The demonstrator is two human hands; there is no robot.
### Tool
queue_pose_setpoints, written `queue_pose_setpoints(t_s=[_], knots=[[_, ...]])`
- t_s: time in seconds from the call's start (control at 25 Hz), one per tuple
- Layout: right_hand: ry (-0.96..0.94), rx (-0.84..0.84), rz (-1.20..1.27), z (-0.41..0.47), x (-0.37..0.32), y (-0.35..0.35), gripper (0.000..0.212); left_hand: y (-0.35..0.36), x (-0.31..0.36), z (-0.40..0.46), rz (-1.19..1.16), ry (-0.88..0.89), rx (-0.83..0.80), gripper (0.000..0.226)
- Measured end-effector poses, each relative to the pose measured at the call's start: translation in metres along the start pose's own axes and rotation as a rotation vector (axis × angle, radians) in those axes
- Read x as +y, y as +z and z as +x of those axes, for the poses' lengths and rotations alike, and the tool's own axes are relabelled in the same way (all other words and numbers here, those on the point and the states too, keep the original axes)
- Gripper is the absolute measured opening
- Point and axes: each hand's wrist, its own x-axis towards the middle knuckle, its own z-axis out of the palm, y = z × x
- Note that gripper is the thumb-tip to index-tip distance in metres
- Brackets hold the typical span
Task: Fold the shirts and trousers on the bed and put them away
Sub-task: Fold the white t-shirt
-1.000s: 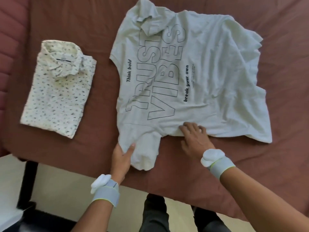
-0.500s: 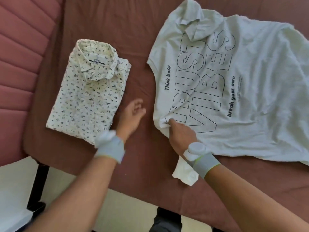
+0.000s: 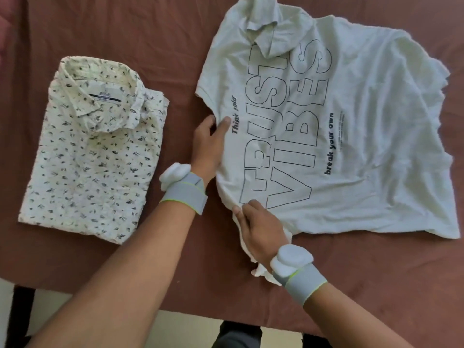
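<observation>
A pale grey-white collared T-shirt (image 3: pixel 364 136) printed "TRUST VIBES" lies spread and wrinkled on the reddish-brown bed (image 3: pixel 150 33), collar at the far side. My left hand (image 3: pixel 209 144) grips its left edge beside the words "Think bold", thumb on top of the cloth. My right hand (image 3: pixel 261 232) pinches the same edge lower down, near the bottom of the big letters, with a sleeve bunched beneath the wrist. A folded white shirt with small leaf print (image 3: pixel 93 159) lies flat to the left, apart from both hands.
The bed's near edge (image 3: pixel 175 306) runs across the bottom, with pale floor (image 3: pixel 190 330) and my dark trousers (image 3: pixel 238 335) below it. A dark bed leg (image 3: pixel 22 315) shows at the lower left. A padded pink headboard corner (image 3: pixel 6 11) sits at the far left.
My left hand moved right from open bed beside the folded shirt and took hold of the T-shirt's left edge. My right hand stayed on the lower edge.
</observation>
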Motion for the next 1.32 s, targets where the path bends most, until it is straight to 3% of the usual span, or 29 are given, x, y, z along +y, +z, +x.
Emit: queue_pose_setpoints(t_s=[0.16,0.24,0.32,0.4,0.48,0.6,0.72,0.8,0.96,1.12,1.2,1.32], knots=[[-0.065,-0.139,-0.096,0.004,-0.009,0.013,0.036,-0.046,-0.02,0.016,0.008,0.093,0.245,0.022],[-0.165,-0.071,-0.092,0.0,0.002,0.005,0.034,-0.054,-0.028,0.01,0.05,0.105,0.262,0.04],[-0.185,0.009,-0.123,-0.006,0.035,-0.014,0.037,-0.04,-0.031,-0.01,0.249,0.185,0.284,0.059],[-0.097,0.071,-0.224,-0.019,0.087,-0.045,0.044,-0.002,-0.031,-0.048,0.547,0.431,0.292,0.068],[0.077,0.157,-0.284,-0.035,0.146,-0.081,0.05,0.05,-0.039,-0.095,0.66,0.628,0.033,0.068],[0.427,0.357,-0.242,-0.062,0.228,-0.14,0.048,0.144,-0.05,-0.143,0.612,0.578,-0.422,0.057],[0.705,0.565,-0.038,-0.076,0.287,-0.179,0.06,0.224,-0.027,-0.143,0.624,0.511,-0.553,0.048],[0.729,0.62,0.157,-0.077,0.307,-0.185,0.059,0.268,0.009,-0.117,0.601,0.544,-0.519,0.046],[0.718,0.503,0.347,-0.073,0.321,-0.196,0.043,0.379,0.089,-0.056,0.76,0.58,-0.441,0.042],[0.484,0.272,0.172,-0.071,0.318,-0.202,0.035,0.448,0.119,0.001,1.157,0.623,-0.348,0.055],[0.431,0.182,0.156,-0.074,0.331,-0.206,0.028,0.472,0.12,0.02,1.335,0.544,-0.321,0.062],[0.343,0.111,0.079,-0.076,0.338,-0.212,0.025,0.487,0.126,0.041,1.467,0.437,-0.276,0.047]])
